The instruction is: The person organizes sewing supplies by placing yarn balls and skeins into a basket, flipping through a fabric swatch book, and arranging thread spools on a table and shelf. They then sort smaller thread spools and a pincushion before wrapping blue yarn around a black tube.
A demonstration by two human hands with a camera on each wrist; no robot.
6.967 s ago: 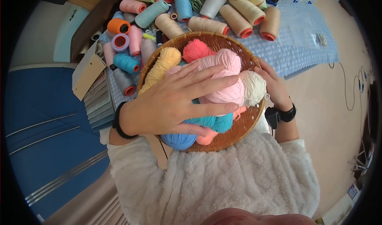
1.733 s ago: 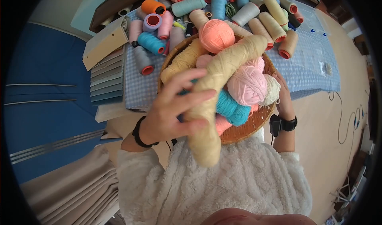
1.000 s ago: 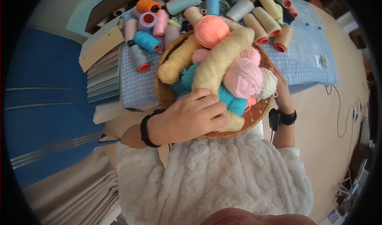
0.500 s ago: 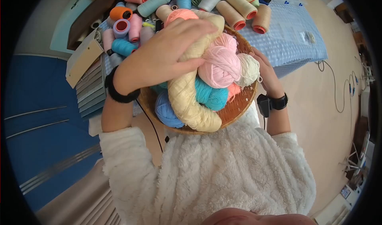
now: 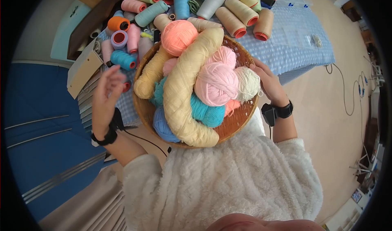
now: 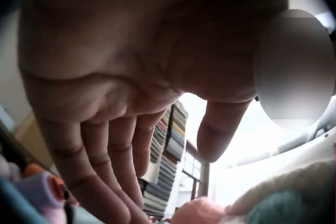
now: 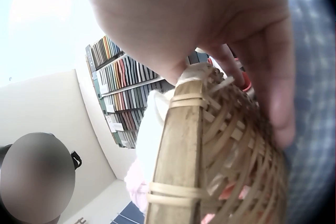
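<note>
A round woven bamboo basket (image 5: 240,125) holds a heap of yarn in front of the person's body. Across the top lies a long, bent cream skein (image 5: 177,88). Around it are a coral yarn ball (image 5: 179,37), a pink ball (image 5: 217,84), a white ball (image 5: 248,84), a yellow skein (image 5: 152,76), teal yarn (image 5: 207,110) and a blue ball (image 5: 164,127). The right hand (image 5: 270,84) grips the basket's right rim, fingers along the outer weave in the right wrist view. Left of the basket, the left hand (image 5: 105,102) is raised, holding nothing, fingers loosely bent.
Behind the basket, many thread cones (image 5: 151,14) crowd a table with a blue checked cloth (image 5: 302,43). A fabric swatch book (image 5: 85,69) lies at the table's left edge. A black cable (image 5: 149,140) runs from the left wrist. Beige folded fabric (image 5: 83,202) hangs at lower left.
The left hand lowered the cream skein into the basket, pressed along it, then let go and moved off to the left. The coral ball was added earlier. The right hand stays at the rim.
</note>
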